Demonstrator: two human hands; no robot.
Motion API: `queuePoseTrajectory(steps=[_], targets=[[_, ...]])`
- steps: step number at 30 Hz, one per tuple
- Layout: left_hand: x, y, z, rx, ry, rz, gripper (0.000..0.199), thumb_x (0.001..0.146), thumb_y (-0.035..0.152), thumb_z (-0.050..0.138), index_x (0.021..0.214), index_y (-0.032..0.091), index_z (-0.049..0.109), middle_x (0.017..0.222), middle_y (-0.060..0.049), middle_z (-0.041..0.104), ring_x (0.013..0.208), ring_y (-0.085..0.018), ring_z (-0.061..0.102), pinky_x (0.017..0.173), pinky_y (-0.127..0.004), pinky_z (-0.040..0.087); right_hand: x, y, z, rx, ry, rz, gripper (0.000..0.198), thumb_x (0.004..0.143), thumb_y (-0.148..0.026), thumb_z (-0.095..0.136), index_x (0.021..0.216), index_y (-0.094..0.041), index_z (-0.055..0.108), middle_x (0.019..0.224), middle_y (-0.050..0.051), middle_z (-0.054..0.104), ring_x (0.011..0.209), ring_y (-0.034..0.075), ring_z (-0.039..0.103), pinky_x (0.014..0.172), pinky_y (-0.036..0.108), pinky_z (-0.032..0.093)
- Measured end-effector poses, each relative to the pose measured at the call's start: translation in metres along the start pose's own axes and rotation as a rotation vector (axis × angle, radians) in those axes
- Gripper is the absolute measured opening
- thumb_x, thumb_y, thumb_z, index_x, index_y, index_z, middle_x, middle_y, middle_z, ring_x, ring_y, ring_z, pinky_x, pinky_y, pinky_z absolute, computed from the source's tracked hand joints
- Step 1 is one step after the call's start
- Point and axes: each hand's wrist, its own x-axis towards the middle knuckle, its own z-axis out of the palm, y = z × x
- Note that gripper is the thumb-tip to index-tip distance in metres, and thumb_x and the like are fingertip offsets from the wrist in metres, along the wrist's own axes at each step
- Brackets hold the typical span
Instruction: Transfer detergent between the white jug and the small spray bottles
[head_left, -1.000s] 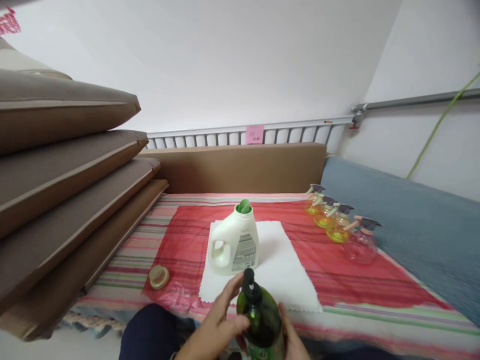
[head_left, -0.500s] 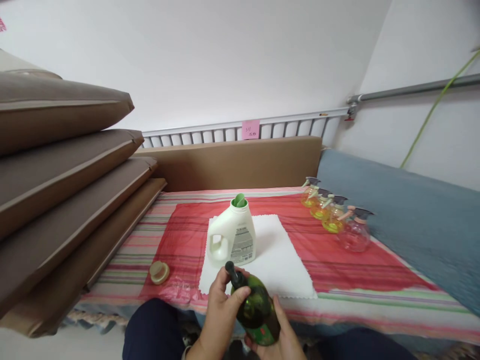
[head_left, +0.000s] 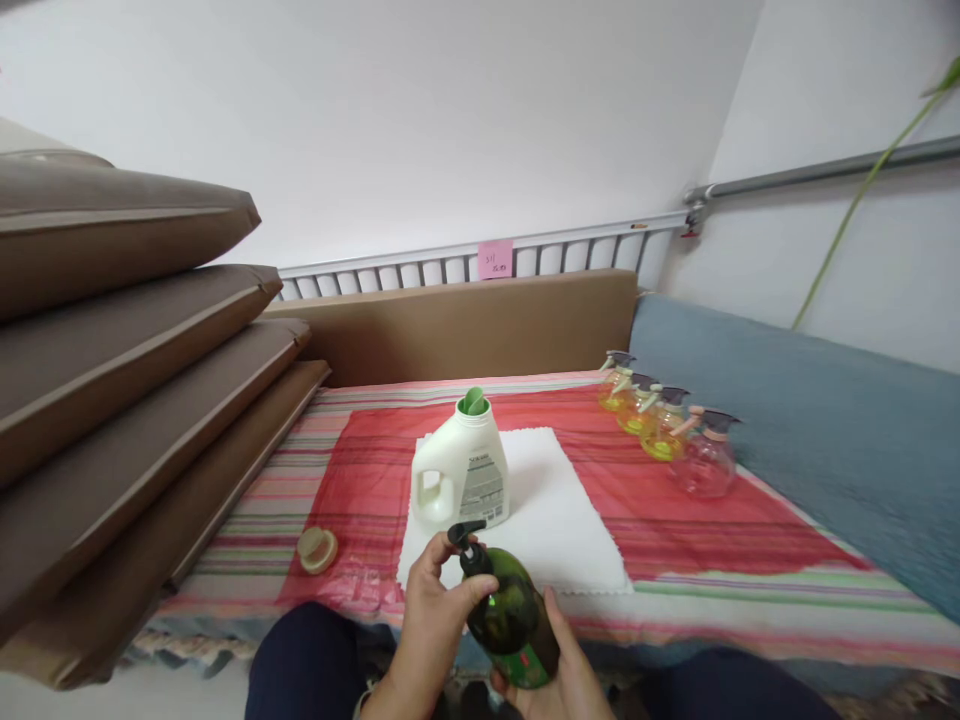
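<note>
Low in the middle of the view, a dark green pump bottle [head_left: 514, 615] is tilted, its black pump head toward the upper left. My left hand [head_left: 435, 615] grips its neck and collar, thumb across the front. Lower down, my right hand [head_left: 562, 665] is wrapped around the body of the bottle near its base. Just beyond stands a white detergent jug [head_left: 469, 465], uncapped, with a green spout in its mouth. The jug rests on a white scalloped cloth [head_left: 559, 500]. A pale round cap [head_left: 317, 549] lies to the left.
Several clear spray bottles line the right side; the nearest, a pink one [head_left: 705, 462], looks free of liquid, the others hold yellow liquid. A red cloth [head_left: 360, 450] covers the striped surface. Stacked brown cushions [head_left: 150, 370] rise at left. A blue covering [head_left: 780, 420] lies right.
The bottle's pump nozzle has turned and now points right rather than toward me. Both hands stay on the bottle. The view has shifted slightly.
</note>
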Motion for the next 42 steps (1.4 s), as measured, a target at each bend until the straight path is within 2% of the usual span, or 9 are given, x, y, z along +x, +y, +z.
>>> queuePoseTrajectory(steps=[6, 15, 21, 23, 27, 29, 33, 38, 42], targets=[[0.001, 0.009, -0.007, -0.161, -0.303, -0.035, 0.033, 0.074, 0.031, 0.064, 0.105, 0.021, 0.066, 0.107, -0.008, 0.066, 0.102, -0.025, 0.056, 0.091, -0.036, 0.041, 0.003, -0.001, -0.004, 0.018, 0.001, 0.056, 0.042, 0.070, -0.055, 0.067, 0.082, -0.015, 0.069, 0.072, 0.007, 0.074, 0.061, 0.018, 0.062, 0.053, 0.029, 0.045], [0.003, -0.005, 0.004, -0.054, 0.061, 0.019, 0.025, 0.063, 0.026, 0.074, 0.086, 0.018, 0.066, 0.089, -0.005, 0.067, 0.091, -0.023, 0.058, 0.084, -0.032, 0.043, 0.003, 0.004, 0.000, 0.061, -0.001, -0.046, 0.043, 0.070, -0.055, 0.067, 0.088, -0.015, 0.069, 0.079, 0.009, 0.075, 0.065, 0.020, 0.063, 0.057, 0.032, 0.046], [-0.002, -0.002, 0.000, -0.191, -0.205, -0.090, 0.035, 0.075, 0.030, 0.063, 0.109, 0.022, 0.061, 0.109, -0.007, 0.064, 0.101, -0.022, 0.056, 0.087, -0.032, 0.043, 0.006, 0.004, -0.005, 0.071, 0.054, 0.004, 0.038, 0.074, -0.051, 0.065, 0.087, -0.015, 0.069, 0.076, 0.008, 0.074, 0.062, 0.018, 0.062, 0.056, 0.031, 0.045], [0.000, -0.005, 0.000, -0.167, -0.166, -0.069, 0.031, 0.071, 0.027, 0.066, 0.101, 0.020, 0.064, 0.099, -0.006, 0.066, 0.093, -0.021, 0.058, 0.083, -0.031, 0.044, 0.006, 0.006, -0.006, 0.063, 0.038, -0.012, 0.037, 0.074, -0.051, 0.065, 0.086, -0.015, 0.068, 0.076, 0.008, 0.074, 0.061, 0.018, 0.062, 0.055, 0.031, 0.045], [0.002, -0.011, 0.001, -0.010, 0.063, 0.002, 0.029, 0.059, 0.023, 0.075, 0.087, 0.019, 0.065, 0.087, -0.004, 0.064, 0.090, -0.022, 0.056, 0.082, -0.031, 0.043, 0.006, 0.008, -0.007, 0.054, 0.008, -0.036, 0.039, 0.075, -0.051, 0.064, 0.089, -0.015, 0.068, 0.080, 0.008, 0.074, 0.064, 0.019, 0.062, 0.057, 0.032, 0.046], [0.001, -0.010, -0.001, -0.001, 0.028, -0.006, 0.034, 0.063, 0.025, 0.073, 0.095, 0.019, 0.065, 0.094, -0.005, 0.064, 0.097, -0.023, 0.056, 0.086, -0.032, 0.042, 0.006, 0.008, -0.008, 0.053, 0.020, -0.018, 0.039, 0.076, -0.051, 0.063, 0.089, -0.015, 0.069, 0.079, 0.009, 0.075, 0.065, 0.019, 0.062, 0.057, 0.032, 0.046], [-0.001, -0.003, -0.006, -0.124, -0.201, -0.078, 0.039, 0.073, 0.029, 0.065, 0.110, 0.021, 0.061, 0.107, -0.008, 0.065, 0.101, -0.023, 0.057, 0.088, -0.034, 0.043, 0.006, 0.008, -0.007, 0.052, 0.030, -0.007, 0.038, 0.078, -0.050, 0.061, 0.086, -0.014, 0.069, 0.078, 0.010, 0.074, 0.064, 0.019, 0.062, 0.057, 0.032, 0.045], [0.000, -0.001, -0.004, 0.089, 0.030, -0.064, 0.029, 0.057, 0.025, 0.076, 0.084, 0.017, 0.067, 0.079, -0.004, 0.067, 0.082, -0.023, 0.061, 0.078, -0.032, 0.046, 0.006, 0.008, -0.007, 0.053, 0.025, -0.005, 0.038, 0.078, -0.050, 0.061, 0.087, -0.014, 0.069, 0.078, 0.010, 0.074, 0.064, 0.020, 0.062, 0.057, 0.033, 0.045], [-0.001, -0.001, -0.005, -0.035, -0.129, -0.065, 0.039, 0.071, 0.031, 0.067, 0.108, 0.022, 0.062, 0.109, -0.007, 0.064, 0.106, -0.024, 0.055, 0.091, -0.034, 0.042, 0.006, 0.007, -0.010, 0.057, 0.041, -0.007, 0.036, 0.079, -0.048, 0.061, 0.088, -0.014, 0.069, 0.080, 0.010, 0.074, 0.065, 0.020, 0.062, 0.057, 0.033, 0.045]])
